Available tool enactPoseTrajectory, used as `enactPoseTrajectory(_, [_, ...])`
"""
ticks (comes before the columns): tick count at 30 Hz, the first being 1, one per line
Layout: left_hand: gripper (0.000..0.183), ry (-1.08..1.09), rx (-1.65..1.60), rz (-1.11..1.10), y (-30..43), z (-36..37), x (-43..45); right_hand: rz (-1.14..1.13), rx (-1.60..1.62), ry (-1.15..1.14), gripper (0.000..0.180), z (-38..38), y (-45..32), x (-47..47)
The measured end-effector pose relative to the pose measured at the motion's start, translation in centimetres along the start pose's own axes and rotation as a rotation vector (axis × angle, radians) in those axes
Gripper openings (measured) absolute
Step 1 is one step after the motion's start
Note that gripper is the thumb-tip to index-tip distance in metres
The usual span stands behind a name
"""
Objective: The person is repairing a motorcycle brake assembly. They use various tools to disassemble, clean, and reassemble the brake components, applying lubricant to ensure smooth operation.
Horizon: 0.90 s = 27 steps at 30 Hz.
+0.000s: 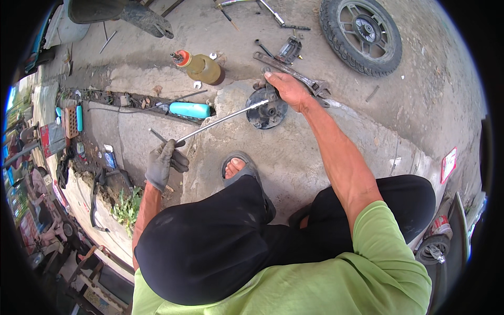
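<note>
My left hand (164, 163), in a grey work glove, is closed around the handle end of a long metal T-handle socket wrench (216, 122). The far tip of its shaft touches or lies just over a round dark brake plate (262, 114) on the concrete. My bare right hand (287, 88) grips a small metal arm or bracket (270, 84) at the top of that plate; the fingers under it are hidden. Just beyond this hand lies a large adjustable wrench (289, 71), beside a brake caliper (290, 49).
A motorcycle wheel (368, 29) lies at the upper right. An oil-stained plastic bottle (202, 69) with a red cap stands up left of the plate, near two open-end wrench heads. A turquoise object (189, 110) sits in a ground channel. A coil spring (372, 93) lies to the right.
</note>
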State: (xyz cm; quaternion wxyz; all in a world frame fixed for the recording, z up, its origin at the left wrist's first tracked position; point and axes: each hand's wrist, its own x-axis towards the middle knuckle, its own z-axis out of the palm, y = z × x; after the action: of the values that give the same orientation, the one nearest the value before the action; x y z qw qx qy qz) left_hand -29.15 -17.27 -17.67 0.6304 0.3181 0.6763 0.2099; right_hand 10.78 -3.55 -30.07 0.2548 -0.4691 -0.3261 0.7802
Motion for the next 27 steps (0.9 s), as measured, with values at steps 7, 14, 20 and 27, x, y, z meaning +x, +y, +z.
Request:
enactPoseTrajectory(7, [0.054, 0.118, 0.161, -0.158, 0.9, 0.6, 0.7, -0.009, -0.082, 0.041, 0.045, 0.1, 0.6, 0.4])
enactPoseTrajectory(14, [0.051, 0.059, 0.152, -0.112, -2.7, -1.0, 1.5, 0.057, -0.170, 0.031, 0.043, 0.6, -0.7, -0.5])
enactPoseTrajectory(20, [0.052, 0.169, -0.381, 0.066, -0.8, 0.4, -0.8, 0.056, -0.204, 0.087, 0.042, -0.8, 0.7, -0.2])
enactPoseTrajectory(27, [0.035, 0.076, -0.454, 0.126, 0.2, 3.7, -4.1, 0.087, -0.055, 0.011, 0.038, -0.2, -1.1, -1.8])
